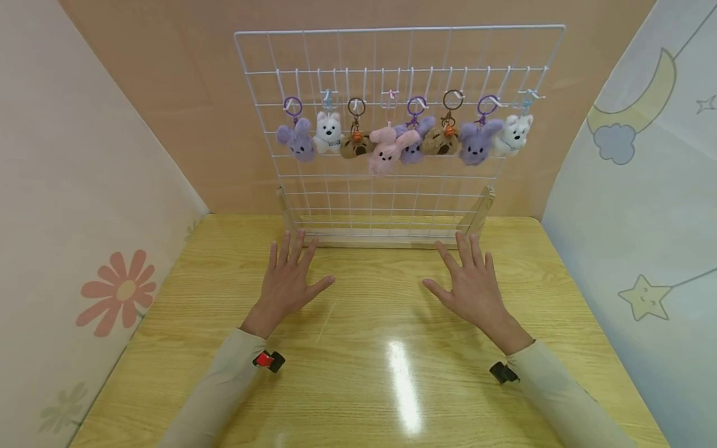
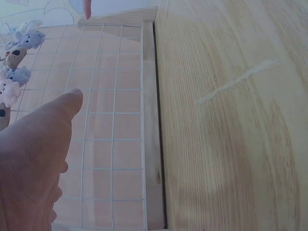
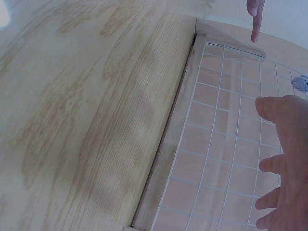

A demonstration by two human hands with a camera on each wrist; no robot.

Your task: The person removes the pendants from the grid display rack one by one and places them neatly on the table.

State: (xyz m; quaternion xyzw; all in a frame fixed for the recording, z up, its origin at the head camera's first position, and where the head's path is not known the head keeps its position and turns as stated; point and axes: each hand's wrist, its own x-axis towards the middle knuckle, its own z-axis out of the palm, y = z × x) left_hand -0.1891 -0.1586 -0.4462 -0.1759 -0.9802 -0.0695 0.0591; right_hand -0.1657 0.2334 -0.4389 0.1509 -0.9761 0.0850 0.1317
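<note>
My left hand (image 1: 287, 286) is spread over the left part of the table, fingers straight toward the rack and thumb out to the side. Mirroring it, my right hand (image 1: 473, 292) is spread on the right side. Both are bare of any object, fingertips near the rack's wooden base (image 1: 381, 238). Above them stands a white wire grid rack (image 1: 358, 202) with a row of hooks. Plush keychains hang from it: a pink rabbit (image 1: 384, 155) in front, several purple rabbits (image 1: 476, 146), white dogs (image 1: 328, 132) and brown plush heads (image 1: 355, 147) on rings.
The wood-grain table (image 1: 358, 386) lies below the hands, with a pale streak (image 2: 238, 82) on its surface. Printed walls flank it: a flower (image 1: 123, 291) at left, a moon (image 1: 644, 99) and star at right. Wooden feet (image 1: 478, 208) hold the rack up.
</note>
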